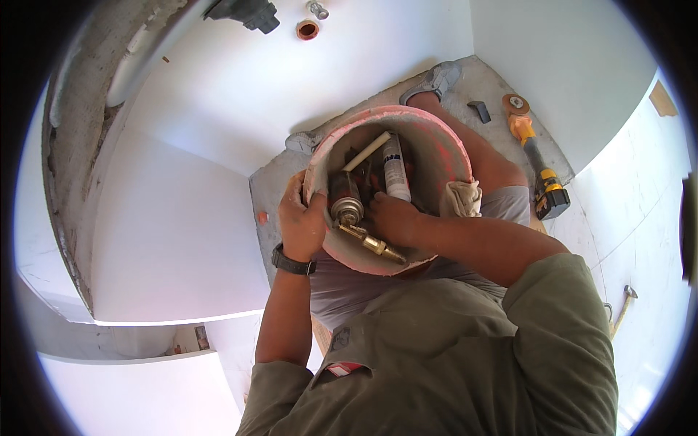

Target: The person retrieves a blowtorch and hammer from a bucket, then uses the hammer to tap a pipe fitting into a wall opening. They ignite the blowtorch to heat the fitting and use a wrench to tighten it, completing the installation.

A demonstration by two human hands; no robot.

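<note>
A white wall [305,87] rises at the far side, and at its foot lies the rough grey floor [483,80]. The person sits there in a green shirt [451,356], legs bent around a bucket [435,145] whose pinkish wall is smeared with grey residue and whose mouth faces up toward the head. Right of the bucket, well apart from it, a cordless grinder [534,149] lies lengthwise on the floor, disc end farthest away; farther back on the right is a hammer [624,312] with a pale handle.

The left hand [302,218] is closed over the bucket's left rim, thumb at the inner side and fingers curled around the outside. The right hand [392,218] reaches inside, between a gas canister and a white cartridge; its fingers are bent, their tips lost in shadow, so I cannot tell how far they are open or whether they have hold of anything.

The cartridge [395,171] leans inside the bucket. The dark canister [346,196] is nearer the left hand, with a brass torch head [374,243] angled toward the near rim. A pale cloth [462,198] drapes over the right rim. Smaller still are the black wristwatch [292,260] on the left wrist and a small black block [480,111] near the grinder
</note>
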